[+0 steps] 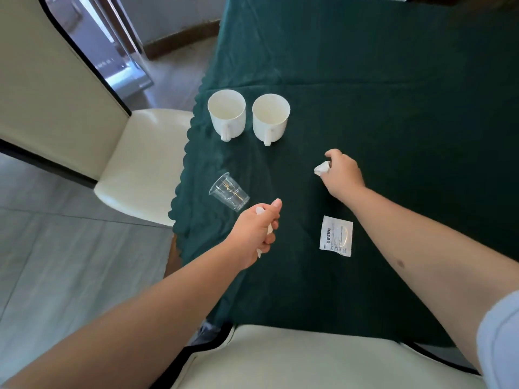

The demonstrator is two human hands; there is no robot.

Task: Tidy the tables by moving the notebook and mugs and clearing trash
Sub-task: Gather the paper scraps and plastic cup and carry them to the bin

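Note:
Two white mugs, one on the left (226, 115) and one on the right (270, 118), stand side by side near the table's left edge, handles toward me. A clear plastic cup (229, 192) lies on its side below them. My left hand (257, 233) is closed around a crumpled white tissue just right of that cup. My right hand (341, 174) pinches a small white paper ball (321, 168) above the green cloth. A flat white sachet (336, 236) with printed text lies between my forearms. No notebook is in view.
The table wears a dark green cloth (393, 108) with a scalloped left edge. A cream chair (146, 161) stands at the left side, and another cream chair back (309, 360) is directly below me. Grey tiled floor lies to the left.

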